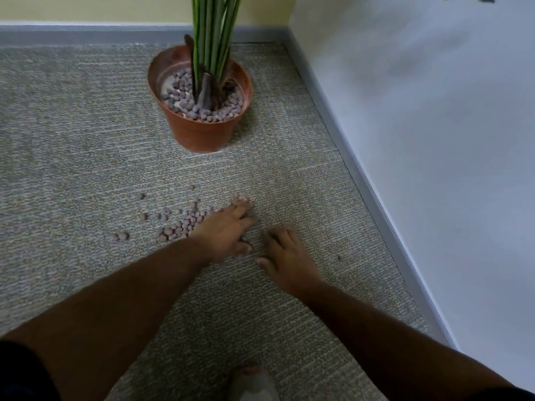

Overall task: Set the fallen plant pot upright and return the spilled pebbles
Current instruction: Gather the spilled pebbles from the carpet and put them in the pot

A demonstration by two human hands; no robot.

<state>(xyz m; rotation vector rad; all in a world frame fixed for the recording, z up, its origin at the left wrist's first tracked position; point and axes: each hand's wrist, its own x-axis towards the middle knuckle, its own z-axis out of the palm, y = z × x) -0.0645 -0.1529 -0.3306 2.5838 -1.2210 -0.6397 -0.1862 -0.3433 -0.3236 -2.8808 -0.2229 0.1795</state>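
A terracotta plant pot [199, 131] stands upright on the grey carpet near the far wall. Tall green stalks [215, 33] rise from it and purplish pebbles [199, 107] fill part of its top. More pebbles [179, 224] lie spilled on the carpet in front of the pot. My left hand [227, 230] lies palm down at the right edge of this spilled patch, fingers spread over some pebbles. My right hand [286, 257] rests on the carpet just to its right, fingers loosely bent, with nothing visible in it.
A white wall [434, 140] with a grey skirting board [362, 175] runs along the right. A yellow wall with the same skirting closes off the back. A lone dark speck [339, 258] lies right of my right hand. A foot [252, 383] shows at the bottom edge.
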